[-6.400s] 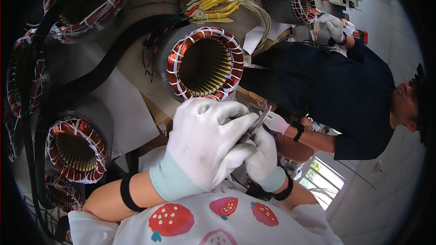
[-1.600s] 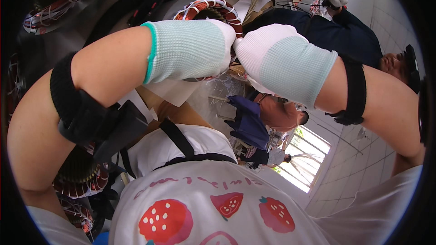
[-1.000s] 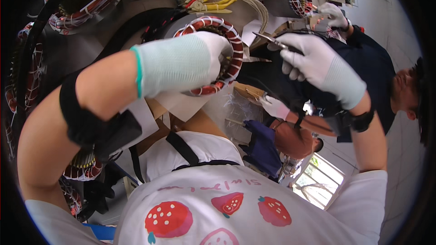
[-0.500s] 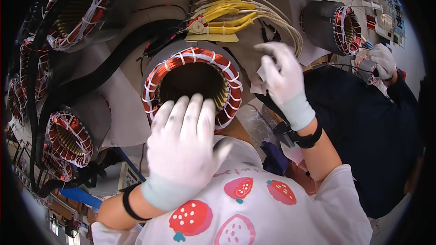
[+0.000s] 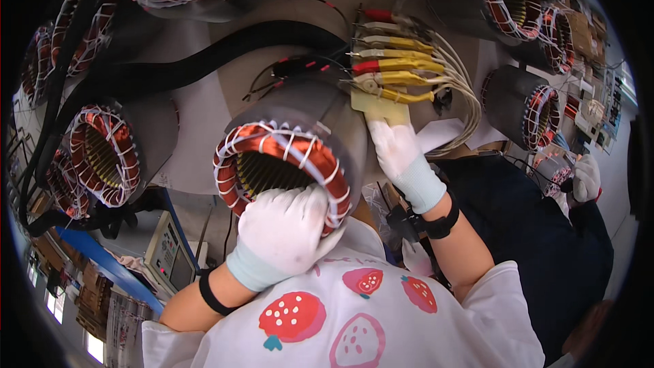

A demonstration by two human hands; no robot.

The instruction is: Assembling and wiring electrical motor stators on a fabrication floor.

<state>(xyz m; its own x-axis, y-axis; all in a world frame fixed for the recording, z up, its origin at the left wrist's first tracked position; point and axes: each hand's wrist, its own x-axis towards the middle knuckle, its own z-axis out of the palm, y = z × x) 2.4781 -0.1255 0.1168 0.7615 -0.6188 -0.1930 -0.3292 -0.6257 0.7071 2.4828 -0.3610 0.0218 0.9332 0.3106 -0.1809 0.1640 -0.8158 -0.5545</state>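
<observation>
A motor stator (image 5: 334, 112), a dark grey cylinder with red-brown copper windings laced in white cord, lies in front of me, its bore facing me and turned a little left. My left hand (image 5: 283, 228), in a white glove, is closed over the near rim of the winding ring, fingers curled into the bore. By the stator's far right side is my white-gloved right hand (image 5: 395, 146), reaching up to a pale yellow card (image 5: 383, 106). Its fingertips are hidden at the card. Several clips with yellow and red handles (image 5: 402, 65) lie just beyond, joined to pale cables.
Other wound stators (image 5: 105, 153) stand at left, along the back and at right. A thick black sleeve (image 5: 204, 54) crosses the table from the left. Close on my right sits a person in dark clothing (image 5: 518, 225), a gloved hand (image 5: 586, 177) at another stator. A control box (image 5: 167, 252) is lower left.
The stator's open end has swung left. My left hand went from flat fingers to curled over the rim. My right hand moved forward to the card. The whole view has shifted.
</observation>
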